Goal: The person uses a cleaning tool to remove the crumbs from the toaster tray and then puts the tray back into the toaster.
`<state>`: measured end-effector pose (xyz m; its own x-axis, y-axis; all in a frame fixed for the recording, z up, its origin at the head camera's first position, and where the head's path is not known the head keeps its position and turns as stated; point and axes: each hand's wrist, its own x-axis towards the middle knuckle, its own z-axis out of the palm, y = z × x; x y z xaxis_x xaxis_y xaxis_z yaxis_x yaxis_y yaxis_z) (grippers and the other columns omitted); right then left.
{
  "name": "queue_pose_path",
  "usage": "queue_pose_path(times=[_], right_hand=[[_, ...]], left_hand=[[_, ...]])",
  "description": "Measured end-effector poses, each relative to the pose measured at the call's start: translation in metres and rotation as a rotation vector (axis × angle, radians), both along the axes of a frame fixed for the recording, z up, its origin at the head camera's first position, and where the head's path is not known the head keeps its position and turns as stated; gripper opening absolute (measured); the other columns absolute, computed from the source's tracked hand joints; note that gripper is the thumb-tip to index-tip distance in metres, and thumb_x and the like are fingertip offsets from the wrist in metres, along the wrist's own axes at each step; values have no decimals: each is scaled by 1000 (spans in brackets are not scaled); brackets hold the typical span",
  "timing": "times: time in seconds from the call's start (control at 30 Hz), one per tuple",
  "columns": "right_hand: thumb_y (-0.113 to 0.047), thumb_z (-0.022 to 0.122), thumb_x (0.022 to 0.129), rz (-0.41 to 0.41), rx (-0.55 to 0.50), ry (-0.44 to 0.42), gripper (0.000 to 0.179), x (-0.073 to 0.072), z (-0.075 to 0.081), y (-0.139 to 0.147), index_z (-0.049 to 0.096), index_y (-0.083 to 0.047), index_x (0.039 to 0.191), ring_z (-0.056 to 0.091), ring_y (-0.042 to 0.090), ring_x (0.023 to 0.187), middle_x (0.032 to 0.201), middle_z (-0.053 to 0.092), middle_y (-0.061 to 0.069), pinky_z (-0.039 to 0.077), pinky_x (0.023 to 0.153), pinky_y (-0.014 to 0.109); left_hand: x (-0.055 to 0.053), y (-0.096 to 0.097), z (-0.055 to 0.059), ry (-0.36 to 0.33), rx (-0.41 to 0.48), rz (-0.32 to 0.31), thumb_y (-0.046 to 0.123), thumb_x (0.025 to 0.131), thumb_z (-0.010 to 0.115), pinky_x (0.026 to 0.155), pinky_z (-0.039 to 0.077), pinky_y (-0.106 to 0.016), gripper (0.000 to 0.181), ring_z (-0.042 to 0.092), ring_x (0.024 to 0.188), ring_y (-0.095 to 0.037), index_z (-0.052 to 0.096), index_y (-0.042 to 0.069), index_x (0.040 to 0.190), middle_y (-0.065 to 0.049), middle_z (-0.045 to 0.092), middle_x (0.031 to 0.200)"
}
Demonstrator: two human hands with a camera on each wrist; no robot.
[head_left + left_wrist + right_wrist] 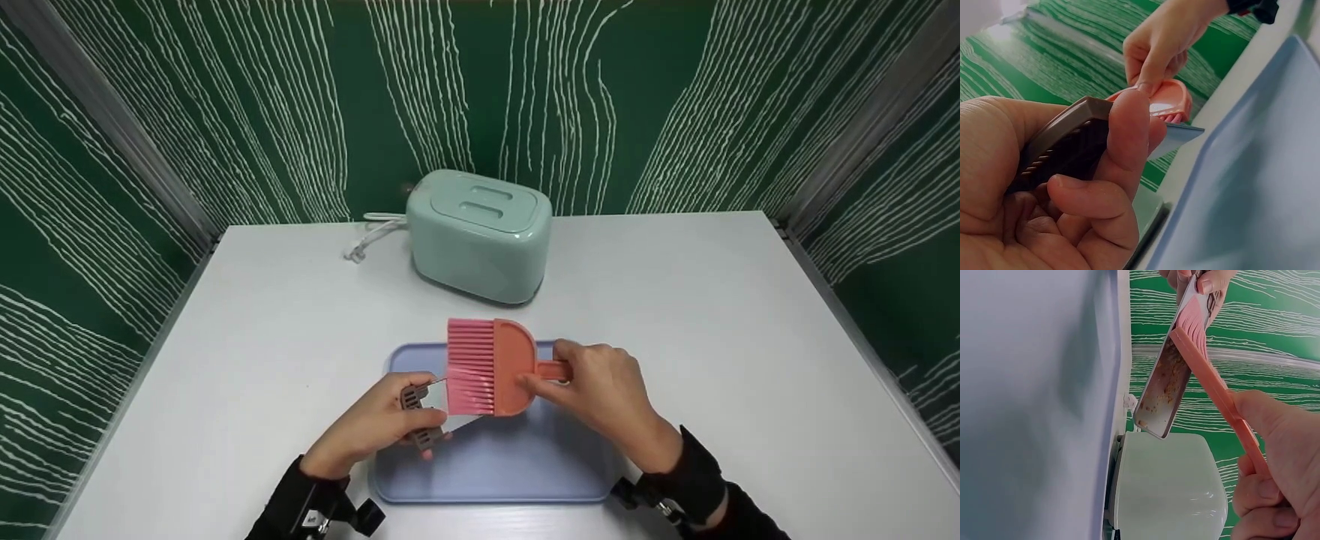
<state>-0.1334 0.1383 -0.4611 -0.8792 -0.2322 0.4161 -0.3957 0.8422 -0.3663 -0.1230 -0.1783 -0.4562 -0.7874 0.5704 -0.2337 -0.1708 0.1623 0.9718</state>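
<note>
Right wrist: I see left hand [1217,282] pinching brown-handled silver metal pan [1158,396] above lilac-blue rectangular tray [517,469], pan's long axis running rightward; right hand [1280,467] grips orange brush [1207,379], pink bristles [1192,318] against pan's handle end

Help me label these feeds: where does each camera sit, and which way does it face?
Head: worn on the head, facing forward and down at the blue tray and toaster; left hand and right hand show.
Left wrist: worn there, facing past a brown handle towards the brush and green wall; both hands show.
Right wrist: worn there, facing along the brush into the metal tray; right hand and part of left hand show.
Shared: both wrist views include the brush and blue tray.
</note>
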Motion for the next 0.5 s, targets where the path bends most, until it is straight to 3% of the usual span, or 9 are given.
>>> queue_pose_path(times=[0.17, 0.3, 0.5], right_hand=[[-55, 90, 80, -10, 21, 1, 56, -1, 1, 2, 51, -17, 67, 34, 8, 51, 53, 35, -12, 23, 51, 25], [-56, 90, 80, -12, 25, 10, 56, -2, 3, 4, 52, -17, 67, 34, 8, 51, 53, 36, -12, 23, 51, 25], [-54, 91, 79, -13, 33, 26, 56, -3, 4, 7, 51, -17, 66, 32, 9, 51, 54, 33, -13, 21, 50, 25]], left_hand=[[-1, -1, 1, 13, 9, 4, 8, 102, 68, 60, 63, -29, 29, 77, 65, -16, 62, -5, 128, -9, 76, 84], [-1, -2, 1, 22, 13, 12, 10, 105, 66, 60, 63, -29, 12, 80, 70, -19, 58, 1, 109, -1, 67, 78], [-1, -4, 4, 34, 16, 22, 9, 104, 66, 62, 65, -33, 28, 79, 66, -18, 44, 11, 88, 0, 59, 69]])
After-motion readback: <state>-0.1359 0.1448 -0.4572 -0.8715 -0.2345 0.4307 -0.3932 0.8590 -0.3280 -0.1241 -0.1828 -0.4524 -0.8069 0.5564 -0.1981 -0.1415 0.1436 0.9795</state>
